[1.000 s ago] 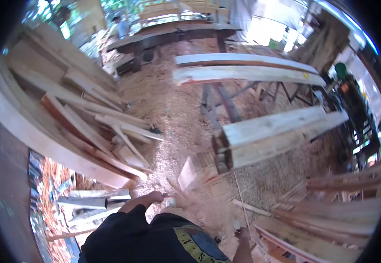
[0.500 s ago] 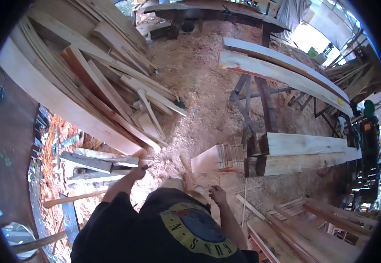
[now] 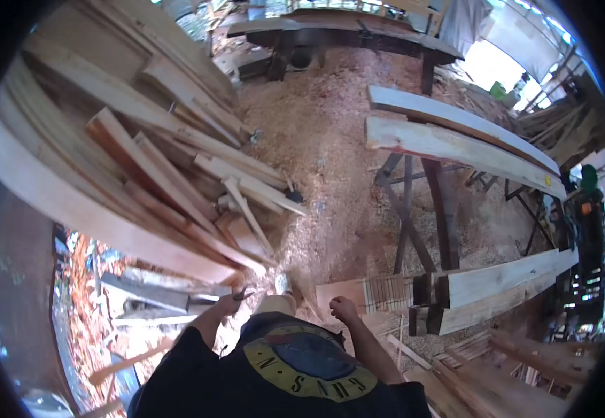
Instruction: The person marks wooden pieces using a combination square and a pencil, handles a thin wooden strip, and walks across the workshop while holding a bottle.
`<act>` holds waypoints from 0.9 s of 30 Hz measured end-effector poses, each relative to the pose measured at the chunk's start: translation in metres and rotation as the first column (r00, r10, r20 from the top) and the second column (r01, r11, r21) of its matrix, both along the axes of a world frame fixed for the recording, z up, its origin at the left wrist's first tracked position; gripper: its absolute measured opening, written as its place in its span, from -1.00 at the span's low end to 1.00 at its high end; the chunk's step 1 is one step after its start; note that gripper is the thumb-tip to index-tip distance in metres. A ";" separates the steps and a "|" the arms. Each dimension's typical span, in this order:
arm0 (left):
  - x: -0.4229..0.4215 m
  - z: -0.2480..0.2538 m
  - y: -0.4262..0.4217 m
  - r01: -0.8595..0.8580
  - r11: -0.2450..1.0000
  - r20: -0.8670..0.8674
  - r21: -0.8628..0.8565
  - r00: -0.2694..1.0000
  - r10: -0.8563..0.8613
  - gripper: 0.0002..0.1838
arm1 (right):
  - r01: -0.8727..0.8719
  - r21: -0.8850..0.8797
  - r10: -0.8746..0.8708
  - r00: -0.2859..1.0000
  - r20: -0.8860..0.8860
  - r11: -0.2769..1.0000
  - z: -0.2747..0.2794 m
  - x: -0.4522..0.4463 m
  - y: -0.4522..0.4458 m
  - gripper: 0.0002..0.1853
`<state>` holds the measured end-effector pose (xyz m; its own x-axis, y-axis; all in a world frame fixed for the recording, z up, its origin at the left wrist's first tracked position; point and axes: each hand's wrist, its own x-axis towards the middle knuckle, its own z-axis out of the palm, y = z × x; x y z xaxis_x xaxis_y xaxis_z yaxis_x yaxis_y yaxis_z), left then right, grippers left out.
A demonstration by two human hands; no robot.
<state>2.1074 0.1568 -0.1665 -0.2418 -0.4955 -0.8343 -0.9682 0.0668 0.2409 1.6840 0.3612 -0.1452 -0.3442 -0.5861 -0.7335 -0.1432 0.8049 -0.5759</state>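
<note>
My left hand is low in front of my body, beside the ends of the long boards on the left. Its fingers are closed, and a small thin dark thing sticks out of them, too small to name. My right hand is curled in a loose fist with nothing visible in it. It hangs in front of a light wood block and a row of thin upright slats. A light shoe shows on the floor between my hands.
Long boards lean in a stack at left. Two planks rest on dark trestles at right, with thick beams nearer. A dark workbench stands at the back. Wood shavings cover the floor. More timber lies lower right.
The view has swung right, then tilted up slightly. My right hand has risen from low at the right to before my body. A shoe has come forward, and a thin thing now shows at my left hand.
</note>
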 end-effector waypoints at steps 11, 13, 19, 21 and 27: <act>-0.033 -0.007 -0.161 -0.613 0.788 -0.284 0.056 0.746 0.602 -0.68 | -0.152 -0.126 0.102 0.937 -0.334 0.980 0.013 -0.071 -0.186 -0.61; -0.041 -0.018 -0.167 -0.607 0.779 -0.370 0.157 0.695 0.617 -0.71 | -0.057 -0.201 -0.012 0.946 -0.325 0.978 0.027 -0.086 -0.208 -0.64; -0.100 0.000 -0.233 -0.558 0.784 -0.226 0.273 0.755 0.616 -0.69 | 0.201 -0.301 -0.244 0.964 -0.109 0.932 0.110 -0.120 -0.280 -0.71; -0.103 -0.043 -0.288 -0.562 0.739 -0.277 0.371 0.693 0.666 -0.68 | 0.160 -0.329 -0.207 0.972 -0.113 0.931 0.141 -0.133 -0.310 -0.70; -0.243 0.039 -0.446 -0.671 0.720 -0.262 0.175 0.673 0.691 -0.82 | -0.064 -0.609 -0.030 0.989 -0.144 0.790 0.194 -0.190 -0.430 -0.69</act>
